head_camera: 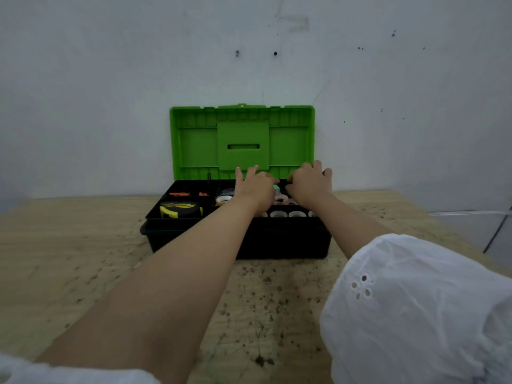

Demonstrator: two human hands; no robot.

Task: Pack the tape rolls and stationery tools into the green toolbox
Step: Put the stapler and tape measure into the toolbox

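The green toolbox (242,134) stands open against the wall, its lid upright over a black base with a divided tray (155,212). Both my hands reach into the tray's back right compartment. My left hand (255,187) has two fingers raised, and its thumb and forefinger meet at a small mint-green item (275,187). My right hand (310,184) hovers beside it, knuckles up and fingers bent downward, so what lies under it is hidden. Tape rolls (278,214) line the front right compartment, and another roll (223,200) lies in the middle.
A yellow and black tape measure (180,209) fills the front left compartment, and orange pieces (180,194) lie behind it. The toolbox rests on a speckled wooden table (83,259). A white wall rises directly behind the lid.
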